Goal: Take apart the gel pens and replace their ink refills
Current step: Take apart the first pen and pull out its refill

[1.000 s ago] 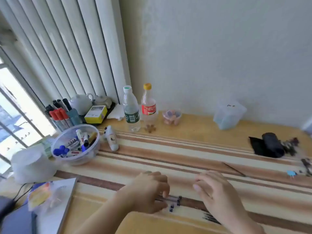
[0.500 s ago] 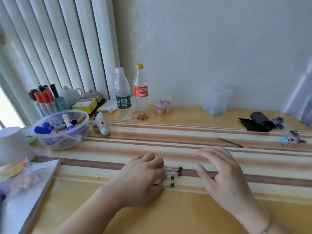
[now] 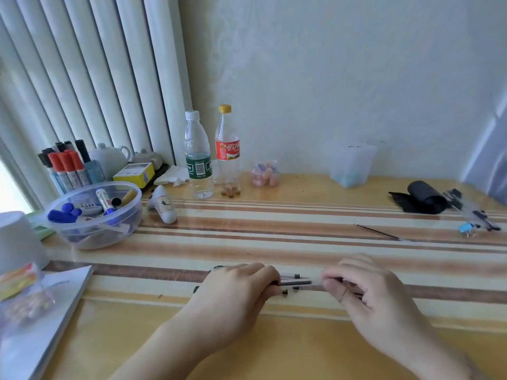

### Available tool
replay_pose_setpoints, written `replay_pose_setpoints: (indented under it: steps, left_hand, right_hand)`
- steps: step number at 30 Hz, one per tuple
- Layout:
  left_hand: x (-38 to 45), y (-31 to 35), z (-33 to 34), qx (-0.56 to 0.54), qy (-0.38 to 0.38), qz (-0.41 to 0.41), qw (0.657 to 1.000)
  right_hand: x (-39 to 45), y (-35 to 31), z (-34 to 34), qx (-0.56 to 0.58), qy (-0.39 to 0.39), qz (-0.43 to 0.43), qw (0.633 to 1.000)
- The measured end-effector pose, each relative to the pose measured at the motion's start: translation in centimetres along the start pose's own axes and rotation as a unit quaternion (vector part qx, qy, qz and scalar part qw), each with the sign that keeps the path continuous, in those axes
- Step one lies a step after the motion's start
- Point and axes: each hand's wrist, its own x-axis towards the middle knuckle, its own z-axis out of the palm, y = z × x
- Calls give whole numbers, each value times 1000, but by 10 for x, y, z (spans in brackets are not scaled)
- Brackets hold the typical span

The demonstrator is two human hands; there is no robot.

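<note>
Several clear gel pens (image 3: 292, 279) with black ends lie in a row on the striped table (image 3: 274, 237) near its front, mostly hidden under my hands. My left hand (image 3: 236, 294) rests over their left part, fingers curled on them. My right hand (image 3: 367, 294) pinches the right end of one pen, whose dark refill (image 3: 295, 283) shows between the two hands. A single thin dark refill (image 3: 380, 233) lies apart on the table to the right. Small black pen parts (image 3: 285, 292) sit just below the row.
A clear bowl of markers (image 3: 94, 212) and a marker cup (image 3: 67, 167) stand at the left, two bottles (image 3: 211, 157) at the back. A black roll (image 3: 422, 197) and clips (image 3: 477, 220) lie far right. A notebook (image 3: 41, 319) occupies the front left corner.
My right hand came down from hovering with spread fingers and closed on the end of one pen. The left hand stayed on the pens. The camera tilted and shifted.
</note>
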Motion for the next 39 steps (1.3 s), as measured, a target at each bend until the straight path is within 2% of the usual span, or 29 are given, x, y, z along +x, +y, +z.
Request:
replay_pose_setpoints:
  steps: [3, 7, 13, 16, 23, 27, 35, 39]
  left_hand:
    - [0, 6, -1, -8, -10, 24, 1000]
    - [-1, 10, -3, -40, -29, 48, 998]
    - [0, 4, -7, -89, -24, 12, 996]
    - [-5, 1, -17, -90, 5, -10, 996]
    - [-6, 2, -19, -52, 28, 16, 998]
    - [-5, 3, -16, -49, 20, 6, 999]
    - [-2, 7, -10, -111, 52, -32, 992]
    - [-2, 5, -9, -95, 56, -36, 993]
  right_hand:
    - [1, -9, 5, -33, -60, -30, 997]
    - [-3, -20, 11, -54, -89, -48, 993]
    - [0, -23, 1, -65, -72, -41, 994]
    - [0, -17, -6, -48, -63, -23, 997]
    - [-4, -7, -9, 43, -84, 13, 995]
    - [-3, -15, -5, 34, -62, -5, 997]
    - [-1, -15, -1, 22, 32, -78, 996]
    - [-2, -17, -1, 62, -16, -16, 998]
